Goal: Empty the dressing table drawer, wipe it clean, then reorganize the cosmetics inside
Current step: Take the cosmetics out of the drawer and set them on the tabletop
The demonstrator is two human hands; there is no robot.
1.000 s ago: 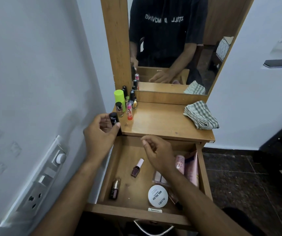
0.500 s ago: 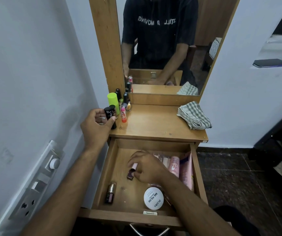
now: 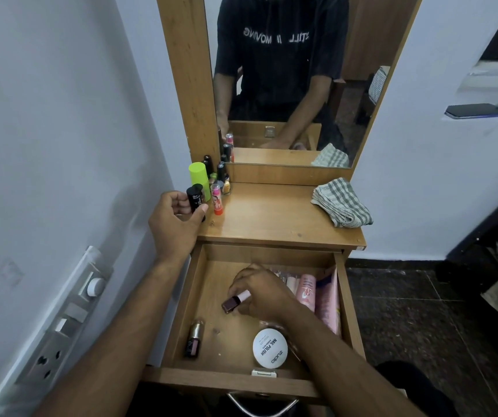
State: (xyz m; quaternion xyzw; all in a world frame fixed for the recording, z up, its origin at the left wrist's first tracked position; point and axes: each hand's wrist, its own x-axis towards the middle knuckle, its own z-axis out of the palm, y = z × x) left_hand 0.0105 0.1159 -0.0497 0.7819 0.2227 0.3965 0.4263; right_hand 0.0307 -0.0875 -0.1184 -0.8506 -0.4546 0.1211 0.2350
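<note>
My left hand (image 3: pixel 175 224) grips a black tube (image 3: pixel 195 199) at the worktop (image 3: pixel 272 218) edge, beside crowded bottles (image 3: pixel 216 182); nudging risks toppling them. My right hand (image 3: pixel 261 291) pinches a nail polish bottle (image 3: pixel 235 300) inside the drawer (image 3: pixel 241 383); loose grip risks dropping it.

The wooden drawer (image 3: pixel 178 299) is pulled open below the tabletop (image 3: pixel 275 218). Inside lie a dark nail polish bottle with a metallic cap (image 3: pixel 193 338) at the front left, a round white tub lettered "NAIL POLISH" (image 3: pixel 270 348) near the front, and pink tubes (image 3: pixel 317 299) along the right side. A maroon nail polish bottle with a pale pink cap (image 3: pixel 235 300) is tilted at the middle. A black cylindrical tube (image 3: pixel 195 200) stands at the tabletop's left edge beside a lime-green container (image 3: pixel 199 179) and a pink lip balm stick (image 3: pixel 217 200). A folded checked cloth (image 3: pixel 342 203) lies at the tabletop's right.
</note>
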